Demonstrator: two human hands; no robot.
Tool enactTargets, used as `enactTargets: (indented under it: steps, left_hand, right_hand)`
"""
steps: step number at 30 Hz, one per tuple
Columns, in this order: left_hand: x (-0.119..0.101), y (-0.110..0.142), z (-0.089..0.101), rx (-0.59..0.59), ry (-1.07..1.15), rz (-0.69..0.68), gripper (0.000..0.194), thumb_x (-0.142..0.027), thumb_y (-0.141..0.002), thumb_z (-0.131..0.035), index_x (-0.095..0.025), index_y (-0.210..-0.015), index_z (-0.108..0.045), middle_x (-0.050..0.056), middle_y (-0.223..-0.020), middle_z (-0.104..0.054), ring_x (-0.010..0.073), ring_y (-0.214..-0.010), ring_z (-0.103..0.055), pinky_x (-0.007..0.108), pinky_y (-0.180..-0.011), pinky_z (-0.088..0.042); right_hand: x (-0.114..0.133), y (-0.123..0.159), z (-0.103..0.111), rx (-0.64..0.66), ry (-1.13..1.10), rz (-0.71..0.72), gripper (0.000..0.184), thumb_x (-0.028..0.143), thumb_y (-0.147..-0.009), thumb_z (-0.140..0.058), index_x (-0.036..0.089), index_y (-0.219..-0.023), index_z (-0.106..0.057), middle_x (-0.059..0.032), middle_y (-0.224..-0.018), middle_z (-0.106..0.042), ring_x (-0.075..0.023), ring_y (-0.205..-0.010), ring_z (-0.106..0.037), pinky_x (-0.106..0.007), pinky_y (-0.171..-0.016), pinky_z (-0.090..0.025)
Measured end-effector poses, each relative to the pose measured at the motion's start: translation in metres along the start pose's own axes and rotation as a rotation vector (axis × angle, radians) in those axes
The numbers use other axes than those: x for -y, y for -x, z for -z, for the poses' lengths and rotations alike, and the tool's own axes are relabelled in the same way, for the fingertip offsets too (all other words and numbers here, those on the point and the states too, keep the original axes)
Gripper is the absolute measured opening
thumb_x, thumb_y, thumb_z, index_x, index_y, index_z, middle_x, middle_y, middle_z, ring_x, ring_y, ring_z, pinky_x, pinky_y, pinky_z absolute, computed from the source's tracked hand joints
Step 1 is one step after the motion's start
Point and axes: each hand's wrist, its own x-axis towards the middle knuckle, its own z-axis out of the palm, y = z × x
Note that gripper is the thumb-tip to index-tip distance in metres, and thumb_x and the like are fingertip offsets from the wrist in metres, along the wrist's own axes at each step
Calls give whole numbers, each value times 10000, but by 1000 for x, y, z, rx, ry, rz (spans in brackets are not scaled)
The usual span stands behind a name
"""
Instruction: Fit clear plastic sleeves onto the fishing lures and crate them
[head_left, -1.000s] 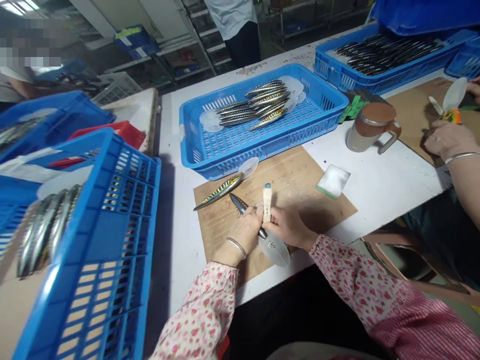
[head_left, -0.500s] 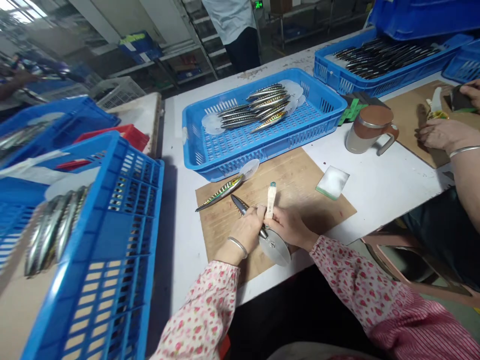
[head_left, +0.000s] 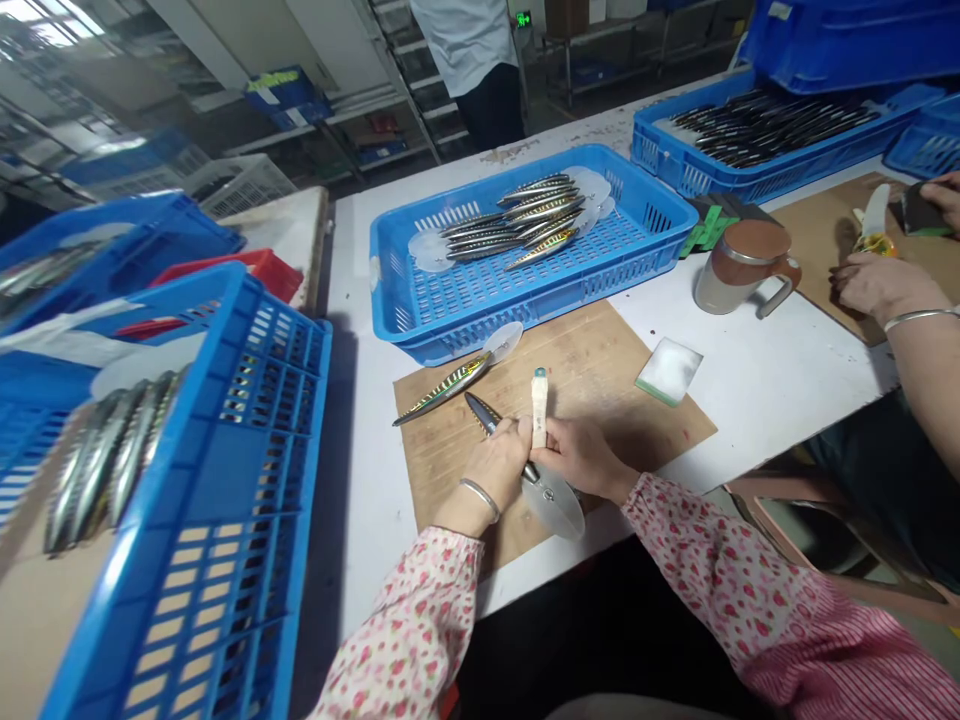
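Observation:
My left hand (head_left: 495, 465), with a bangle at the wrist, is closed around a dark fishing lure (head_left: 480, 410). The lure's pointed end sticks out beyond the fingers, and its round clear lip (head_left: 553, 508) shows on the near side. Beside it, my right hand (head_left: 583, 458) grips a tool with a pale, tape-wrapped handle (head_left: 539, 408) and a green end pointing up. The tool's working end is hidden between the hands. Farther left, a gold-and-green lure (head_left: 448, 388) with a clear lip lies on the brown board (head_left: 592, 350).
A blue basket (head_left: 450, 345) of several lures stands behind the board. At left is a tilted blue crate (head_left: 277, 420); at right are a white-and-green sponge (head_left: 670, 370), a brown-lidded mug (head_left: 739, 268) and a co-worker's hands (head_left: 892, 288). Another basket (head_left: 750, 178) holds dark lures.
The pale tool has swung slightly to the left and stands more upright. Both my hands keep their hold in nearly the same place. The view has shifted a little.

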Motion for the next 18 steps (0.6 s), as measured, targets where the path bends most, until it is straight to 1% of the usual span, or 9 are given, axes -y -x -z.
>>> enactTargets:
  steps: [4,9,11,14,18]
  left_hand:
    - [1,0,-1,-1,8,6,301,4,-832,-351,-114,-1096,-436,131,-984,-557,237,-988,-567,314,-768,-499]
    - [4,-1,-6,-36,31,-11,293,-10,-846,-344,-129,-1101,-426,116,-994,-556,230,-971,-565,313,-767,-495]
    - [5,-1,-8,-49,32,-13,268,-32,-853,-364,-138,-1091,-426,110,-982,-552,232,-972,-562,310,-755,-493]
    - [6,-1,-9,-58,26,-29,248,-45,-850,-389,-144,-1073,-431,109,-968,-552,237,-996,-548,314,-772,-487]
    - [5,-1,-8,-35,28,-47,276,-31,-839,-395,-140,-1090,-434,103,-959,-561,233,-1016,-530,317,-815,-476]
  right_hand:
    - [3,4,-5,-34,81,-16,87,268,-821,-603,201,-876,-615,0,-773,-687,-151,-707,-611,-233,-586,-299]
    - [7,10,-12,-92,143,-41,180,257,-864,-530,202,-1017,-607,-28,-814,-704,-170,-681,-623,-254,-584,-309]
    - [5,9,-14,-117,112,-50,165,256,-856,-538,190,-989,-608,-34,-803,-697,-170,-681,-616,-250,-586,-319]
    - [-2,6,-14,-153,-36,-32,102,257,-860,-535,179,-885,-596,-17,-752,-663,-145,-668,-583,-226,-588,-342]
    - [-13,3,-5,-189,-221,127,170,242,-862,-522,170,-711,-555,-8,-726,-594,-127,-698,-540,-214,-633,-380]
